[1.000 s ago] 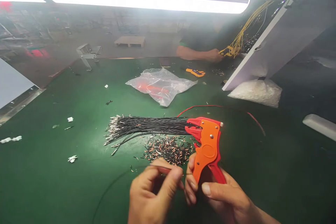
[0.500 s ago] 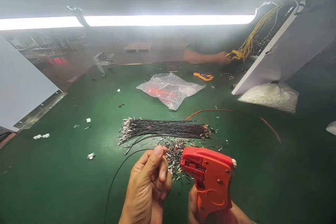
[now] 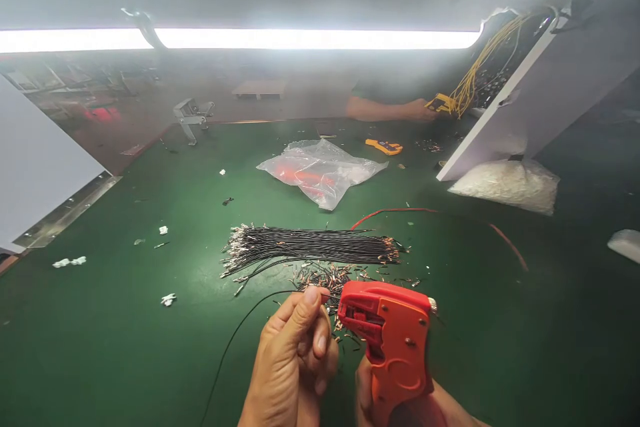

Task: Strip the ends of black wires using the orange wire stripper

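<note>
My left hand is closed in a pinch on a thin black wire, whose end points at the jaws of an orange-red wire stripper. My right hand grips the stripper's handles at the bottom edge, mostly hidden behind the tool. Just beyond lie a bundle of black wires with metal ends and a heap of stripped insulation bits on the green table.
A clear plastic bag lies further back, a red wire curves to its right, and a white bag sits under a tilted white panel. Another person's arm works with yellow wires opposite. White scraps dot the left.
The stripper came down from upright over the wire bundle to low in front, jaws facing left. My left hand brought the single black wire's end up to the jaws.
</note>
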Action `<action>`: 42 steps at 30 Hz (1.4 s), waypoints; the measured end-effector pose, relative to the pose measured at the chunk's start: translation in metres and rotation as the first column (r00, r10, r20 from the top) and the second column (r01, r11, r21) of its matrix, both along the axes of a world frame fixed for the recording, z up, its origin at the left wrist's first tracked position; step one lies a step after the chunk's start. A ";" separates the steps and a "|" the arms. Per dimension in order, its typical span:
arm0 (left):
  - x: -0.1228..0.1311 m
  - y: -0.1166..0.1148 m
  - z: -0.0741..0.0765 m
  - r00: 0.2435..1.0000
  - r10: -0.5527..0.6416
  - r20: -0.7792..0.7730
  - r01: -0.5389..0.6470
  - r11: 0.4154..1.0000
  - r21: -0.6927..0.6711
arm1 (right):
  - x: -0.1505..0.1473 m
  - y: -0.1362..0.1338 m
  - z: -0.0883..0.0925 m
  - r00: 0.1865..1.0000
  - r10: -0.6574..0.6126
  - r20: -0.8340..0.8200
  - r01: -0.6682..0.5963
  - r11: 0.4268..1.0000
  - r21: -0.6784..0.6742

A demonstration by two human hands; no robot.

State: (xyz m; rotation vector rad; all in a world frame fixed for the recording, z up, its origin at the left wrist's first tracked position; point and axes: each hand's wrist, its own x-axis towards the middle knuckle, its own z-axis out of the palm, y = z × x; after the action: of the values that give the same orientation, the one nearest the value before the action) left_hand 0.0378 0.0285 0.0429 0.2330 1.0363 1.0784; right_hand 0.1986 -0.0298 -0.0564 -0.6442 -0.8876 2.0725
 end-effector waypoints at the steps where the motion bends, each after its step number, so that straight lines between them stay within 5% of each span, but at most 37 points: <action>1: -0.001 0.000 0.000 1.000 -0.005 0.003 0.005 1.000 0.001 | 0.000 0.001 0.000 1.000 -0.001 -0.004 0.001 1.000 -0.015; 19: 0.005 -0.004 -0.004 0.986 0.132 -0.097 -0.129 0.991 0.037 | 0.004 0.016 0.020 0.989 0.122 0.089 -0.132 0.985 0.116; 36: 0.002 -0.007 -0.017 0.970 0.153 -0.190 -0.123 0.979 0.163 | 0.003 0.004 -0.008 0.995 -0.013 0.094 -0.004 0.985 0.172; 42: 0.000 -0.008 -0.020 0.968 0.121 -0.219 -0.088 0.983 0.158 | 0.005 0.000 -0.006 0.947 -0.128 0.295 0.050 0.964 0.260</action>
State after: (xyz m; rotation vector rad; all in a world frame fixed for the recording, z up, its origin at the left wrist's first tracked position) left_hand 0.0380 0.0203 0.0233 0.4338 1.1850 1.2471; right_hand 0.2032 -0.0295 -0.0629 -0.8687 -1.2501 1.7665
